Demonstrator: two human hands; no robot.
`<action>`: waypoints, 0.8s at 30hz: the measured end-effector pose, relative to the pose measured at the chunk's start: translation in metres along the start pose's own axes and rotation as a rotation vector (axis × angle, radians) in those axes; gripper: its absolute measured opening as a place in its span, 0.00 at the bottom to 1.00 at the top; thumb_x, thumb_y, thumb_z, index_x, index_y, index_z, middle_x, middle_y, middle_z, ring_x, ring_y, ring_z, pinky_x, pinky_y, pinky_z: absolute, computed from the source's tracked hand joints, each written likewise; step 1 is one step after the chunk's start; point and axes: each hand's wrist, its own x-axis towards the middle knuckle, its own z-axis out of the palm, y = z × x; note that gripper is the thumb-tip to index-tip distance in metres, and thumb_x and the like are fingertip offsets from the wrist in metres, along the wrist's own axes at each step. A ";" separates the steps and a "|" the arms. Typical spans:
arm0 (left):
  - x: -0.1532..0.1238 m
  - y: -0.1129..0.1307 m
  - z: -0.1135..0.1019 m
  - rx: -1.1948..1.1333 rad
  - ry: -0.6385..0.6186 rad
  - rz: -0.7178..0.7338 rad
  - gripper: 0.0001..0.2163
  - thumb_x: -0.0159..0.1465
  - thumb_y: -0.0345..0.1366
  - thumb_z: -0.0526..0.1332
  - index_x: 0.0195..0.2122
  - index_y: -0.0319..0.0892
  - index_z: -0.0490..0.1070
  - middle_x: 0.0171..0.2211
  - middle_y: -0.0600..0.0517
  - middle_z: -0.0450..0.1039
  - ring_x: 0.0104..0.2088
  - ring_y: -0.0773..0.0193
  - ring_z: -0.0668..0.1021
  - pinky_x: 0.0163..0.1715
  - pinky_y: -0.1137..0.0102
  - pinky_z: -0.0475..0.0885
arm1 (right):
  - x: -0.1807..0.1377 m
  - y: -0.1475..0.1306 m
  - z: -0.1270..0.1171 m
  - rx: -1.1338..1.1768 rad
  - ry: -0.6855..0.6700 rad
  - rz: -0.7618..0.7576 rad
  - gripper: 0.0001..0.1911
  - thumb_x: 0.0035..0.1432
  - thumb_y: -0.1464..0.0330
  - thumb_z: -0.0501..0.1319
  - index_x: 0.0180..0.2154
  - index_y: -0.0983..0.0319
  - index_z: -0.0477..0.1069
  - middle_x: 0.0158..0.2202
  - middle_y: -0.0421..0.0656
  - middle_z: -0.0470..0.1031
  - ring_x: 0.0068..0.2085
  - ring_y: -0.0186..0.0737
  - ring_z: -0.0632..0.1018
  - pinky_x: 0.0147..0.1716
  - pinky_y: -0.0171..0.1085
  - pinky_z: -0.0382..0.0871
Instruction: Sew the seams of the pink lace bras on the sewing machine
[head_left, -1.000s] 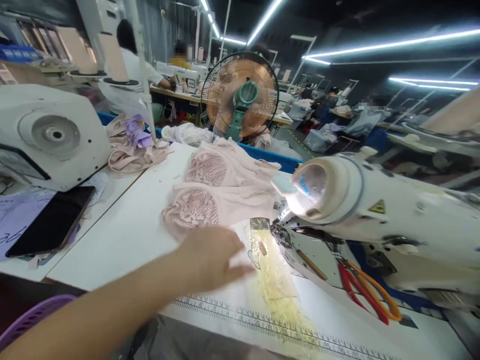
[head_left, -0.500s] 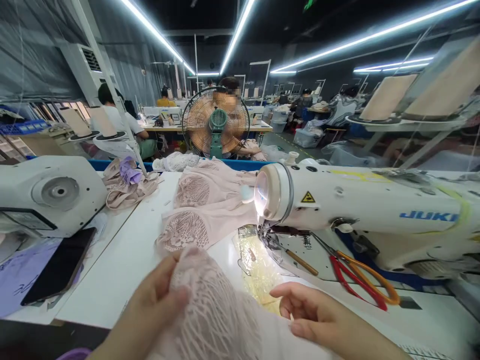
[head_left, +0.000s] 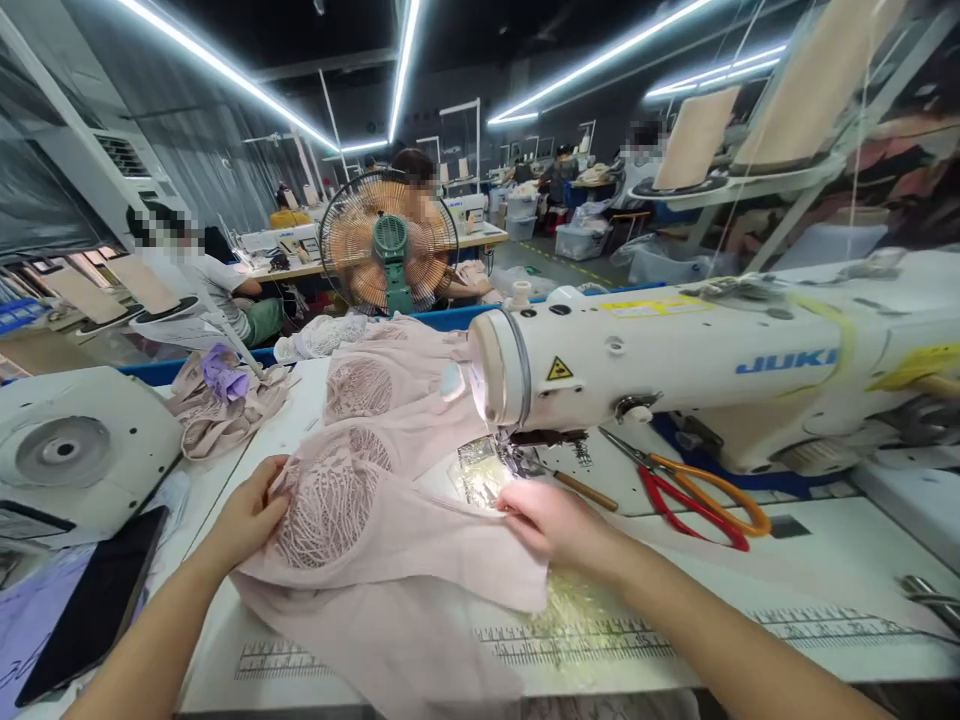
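Note:
A pale pink bra (head_left: 442,530) with a lace cup lies spread across the white sewing table. My left hand (head_left: 251,505) is closed on the cup's outer edge, thumb on top. At the other side, my right hand (head_left: 551,520) pinches the upper edge of the wing between thumb and fingers, close in front of the needle area. The white sewing machine (head_left: 570,360) has its lit head just beyond that hand. Behind the held piece lie more pink lace-cup bras (head_left: 364,385), partly overlapping it. The lower part of the held bra drapes toward the table's front edge.
Red-and-orange-handled scissors (head_left: 697,500) and a wooden-handled tool (head_left: 585,490) lie under the machine arm. A black phone (head_left: 94,605) rests at left beside another machine (head_left: 82,450). A large fan (head_left: 390,240) stands behind the table. Several people sit at machines farther back.
The bra has gone from held up near me to spread on the table. My right hand, earlier loosely curled, now grips its wing near the needle. The view has turned right.

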 end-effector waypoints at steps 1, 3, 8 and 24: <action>0.002 0.002 -0.003 0.118 0.018 0.043 0.20 0.50 0.41 0.56 0.45 0.42 0.63 0.46 0.45 0.70 0.48 0.48 0.72 0.49 0.58 0.66 | 0.002 -0.002 0.003 -0.060 0.028 0.027 0.07 0.55 0.73 0.54 0.34 0.59 0.70 0.34 0.42 0.72 0.35 0.39 0.71 0.30 0.33 0.60; 0.000 0.017 -0.004 0.297 0.131 0.156 0.19 0.51 0.38 0.54 0.45 0.41 0.62 0.48 0.42 0.67 0.52 0.46 0.68 0.52 0.53 0.63 | 0.005 -0.008 0.008 -0.171 0.077 0.089 0.09 0.56 0.74 0.53 0.35 0.60 0.69 0.34 0.44 0.72 0.35 0.42 0.71 0.28 0.33 0.58; -0.030 0.100 0.054 0.366 0.288 0.600 0.15 0.58 0.28 0.49 0.47 0.42 0.62 0.43 0.46 0.71 0.45 0.57 0.74 0.47 0.63 0.69 | 0.009 -0.016 0.012 -0.350 0.170 0.164 0.11 0.58 0.76 0.51 0.39 0.61 0.69 0.39 0.48 0.71 0.35 0.43 0.71 0.25 0.35 0.55; -0.020 0.147 0.170 0.597 -0.361 0.676 0.23 0.64 0.45 0.52 0.54 0.33 0.62 0.50 0.41 0.68 0.49 0.53 0.69 0.48 0.60 0.67 | -0.083 0.016 0.026 -0.406 0.292 -0.370 0.15 0.58 0.69 0.54 0.47 0.65 0.67 0.47 0.52 0.72 0.47 0.46 0.73 0.42 0.41 0.71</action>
